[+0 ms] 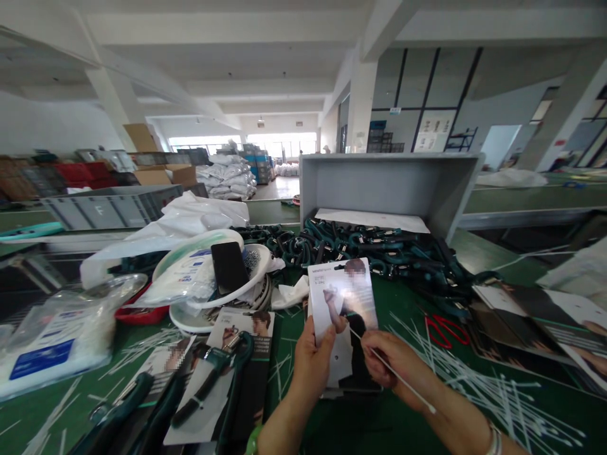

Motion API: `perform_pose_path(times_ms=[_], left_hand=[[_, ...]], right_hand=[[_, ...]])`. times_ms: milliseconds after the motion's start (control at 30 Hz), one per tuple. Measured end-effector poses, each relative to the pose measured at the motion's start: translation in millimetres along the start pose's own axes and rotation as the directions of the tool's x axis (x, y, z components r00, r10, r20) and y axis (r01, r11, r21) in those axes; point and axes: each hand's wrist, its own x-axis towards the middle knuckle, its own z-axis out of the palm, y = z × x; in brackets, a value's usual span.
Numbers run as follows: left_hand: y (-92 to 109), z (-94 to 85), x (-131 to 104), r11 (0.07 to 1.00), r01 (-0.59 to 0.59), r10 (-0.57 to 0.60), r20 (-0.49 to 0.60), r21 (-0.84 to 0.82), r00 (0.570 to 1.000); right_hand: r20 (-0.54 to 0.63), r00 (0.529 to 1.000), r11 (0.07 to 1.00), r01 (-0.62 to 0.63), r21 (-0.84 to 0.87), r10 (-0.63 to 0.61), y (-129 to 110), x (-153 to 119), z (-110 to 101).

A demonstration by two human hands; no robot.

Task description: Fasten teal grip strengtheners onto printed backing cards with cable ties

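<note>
My left hand (313, 357) grips a printed cardboard card (325, 287) upright at the middle of the green table, thumb across its front. In my right hand (391, 360) a thin white cable tie (408, 385) is pinched, its tip against the card and its head end pointing toward my wrist. Left of my hands, a dark green hand grip exerciser (237, 385) lies on another printed card (258, 379). More exercisers on cards lie at the lower left. Loose white cable ties (505, 401) are spread to the right of my right hand.
A long pile of hand grip exercisers (389, 243) lies behind the card, before a tipped grey crate (379, 183). Red-handled scissors (446, 332) and stacked cards (516, 338) are at right. A black phone (229, 268) rests over bowls at left, beside bagged cable ties (52, 347).
</note>
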Motion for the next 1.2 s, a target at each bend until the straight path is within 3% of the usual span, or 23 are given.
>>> perform_pose_path(times_ms=[167,333,400,533,667,867,967,1033,1133,1200], left_hand=[[5.1,3.0,-8.6,0.991,0.008,-0.002,0.044,-0.133,0.999],[-5.9,8.6,-15.2,0.933,0.215,-0.190,0.114,-0.288,0.975],[-9.7,10.3,-15.3,0.928,0.218,-0.201,0.086,-0.303,0.976],[-6.2,11.5,-12.0,0.963,0.115,-0.121,-0.012,-0.243,0.993],[-0.1,10.6,-9.7,0.966,0.116,-0.139,-0.083,-0.233,0.987],[-4.9,12.8,-14.9,0.970,0.129,-0.111,0.097,-0.206,0.989],[-2.2,8.1,-12.9,0.946,0.172,-0.168,0.042,-0.273,0.985],[1.9,1.1,-9.9,0.907,0.215,-0.226,0.013,-0.361,0.974],[7.1,-9.3,-7.4,0.837,0.294,-0.294,0.073,-0.461,0.953],[8.5,-12.3,-8.3,0.792,0.347,-0.322,0.140,-0.502,0.936]], right_hand=[[-0.033,0.999,0.999,0.034,-0.005,-0.034,2.8,1.1,3.9],[-0.106,0.993,0.993,0.031,-0.111,-0.043,2.5,8.5,9.4],[-0.123,0.991,0.984,0.021,-0.177,-0.044,1.2,9.5,10.3],[-0.126,0.992,0.960,-0.014,-0.278,-0.022,3.7,3.6,7.2],[-0.092,0.996,0.942,-0.014,-0.336,-0.018,14.2,-5.2,2.2],[-0.139,0.989,0.964,0.014,-0.267,-0.053,12.0,-2.0,4.5],[-0.109,0.992,0.955,0.028,-0.297,-0.063,0.0,-1.4,-1.1],[-0.165,0.977,0.947,0.079,-0.312,-0.136,-8.1,-1.5,-11.4],[-0.329,0.918,0.956,0.140,-0.260,-0.224,-14.6,0.6,-28.3],[-0.278,0.949,0.970,0.081,-0.231,-0.145,-13.4,2.1,-33.0]])
